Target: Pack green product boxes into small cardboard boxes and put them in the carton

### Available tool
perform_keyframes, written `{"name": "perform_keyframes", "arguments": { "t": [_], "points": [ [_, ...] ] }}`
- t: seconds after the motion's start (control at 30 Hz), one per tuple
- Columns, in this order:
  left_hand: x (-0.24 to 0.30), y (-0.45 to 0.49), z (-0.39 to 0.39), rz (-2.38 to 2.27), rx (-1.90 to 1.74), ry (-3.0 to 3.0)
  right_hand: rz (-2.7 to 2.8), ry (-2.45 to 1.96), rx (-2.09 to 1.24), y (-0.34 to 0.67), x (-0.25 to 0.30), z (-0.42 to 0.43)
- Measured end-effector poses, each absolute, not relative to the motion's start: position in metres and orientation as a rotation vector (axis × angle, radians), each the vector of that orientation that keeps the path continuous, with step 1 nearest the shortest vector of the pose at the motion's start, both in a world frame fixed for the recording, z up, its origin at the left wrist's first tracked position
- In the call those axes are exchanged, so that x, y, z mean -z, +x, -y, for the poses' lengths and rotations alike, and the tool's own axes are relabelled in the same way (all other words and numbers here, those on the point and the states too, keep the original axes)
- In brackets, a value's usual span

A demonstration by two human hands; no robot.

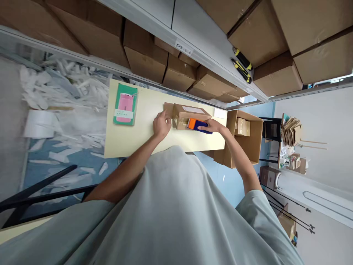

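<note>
A small brown carton [190,115] lies on the pale yellow table, with a flap [168,107] sticking out at its left end. Shiny clear tape shows on its near side. My right hand [211,126] is closed around an orange and dark-blue block-shaped item [199,125], held against or just in front of that side. My left hand [161,125] is beside the carton's left end, its fingers curled close to the flap; whatever they pinch, if anything, is hidden. Farther left lies a green box with a pink cup picture [125,104].
A shelf [182,46] loaded with brown cartons runs over the table's far side, with yellow-black cutters [242,66] on it. An open large carton [255,141] stands right of the table [146,141]. White scraps [68,88] litter the left floor.
</note>
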State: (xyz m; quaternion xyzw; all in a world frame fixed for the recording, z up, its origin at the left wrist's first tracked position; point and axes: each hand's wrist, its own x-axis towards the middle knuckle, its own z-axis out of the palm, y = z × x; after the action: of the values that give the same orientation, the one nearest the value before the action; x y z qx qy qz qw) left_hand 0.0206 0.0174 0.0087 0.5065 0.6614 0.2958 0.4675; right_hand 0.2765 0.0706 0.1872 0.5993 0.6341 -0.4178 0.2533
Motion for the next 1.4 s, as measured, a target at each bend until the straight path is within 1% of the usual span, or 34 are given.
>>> {"name": "perform_keyframes", "arguments": {
  "t": [0.1, 0.2, 0.27, 0.43, 0.6, 0.67, 0.8, 0.9, 1.03, 1.17, 1.27, 1.4],
  "points": [
    [-0.02, 0.028, -0.001, -1.45, -0.79, 1.67, -1.75, 1.626, 1.101, 0.277, -0.187, -0.067],
    [-0.032, 0.046, -0.001, -1.242, -0.628, 1.989, -1.79, 1.586, 1.088, 0.279, -0.185, -0.068],
    [-0.036, 0.057, -0.012, -1.23, -0.515, 2.08, -1.818, 1.54, 1.072, 0.28, -0.183, -0.071],
    [-0.041, 0.057, -0.033, -1.302, -0.353, 2.178, -1.903, 1.467, 0.953, 0.289, -0.193, -0.08],
    [-0.052, 0.044, -0.009, -1.222, -0.195, 2.259, -1.916, 1.219, 1.282, 0.304, -0.203, -0.083],
    [-0.051, 0.047, 0.001, -1.26, -0.1, 2.243, -1.927, 1.164, 1.27, 0.303, -0.194, -0.083],
    [-0.037, 0.058, 0.007, -1.354, 0.084, 2.151, -1.955, 1.11, 1.103, 0.294, -0.162, -0.087],
    [-0.028, 0.062, 0.007, -1.388, 0.117, 2.121, -1.978, 1.047, 1.185, 0.292, -0.144, -0.093],
    [-0.025, 0.062, 0.007, -1.42, 0.116, 2.066, -2.009, 1.045, 1.26, 0.301, -0.139, -0.096],
    [-0.027, 0.064, 0.008, -1.442, 0.111, 2.056, -1.898, 1.075, 1.378, 0.346, -0.154, -0.093],
    [-0.028, 0.064, 0.009, -1.443, 0.119, 2.096, -1.674, 1.165, 1.5, 0.411, -0.173, -0.09],
    [-0.027, 0.064, 0.009, -1.45, 0.126, 2.117, -1.559, 1.326, 1.564, 0.488, -0.19, -0.083]
  ]
}}
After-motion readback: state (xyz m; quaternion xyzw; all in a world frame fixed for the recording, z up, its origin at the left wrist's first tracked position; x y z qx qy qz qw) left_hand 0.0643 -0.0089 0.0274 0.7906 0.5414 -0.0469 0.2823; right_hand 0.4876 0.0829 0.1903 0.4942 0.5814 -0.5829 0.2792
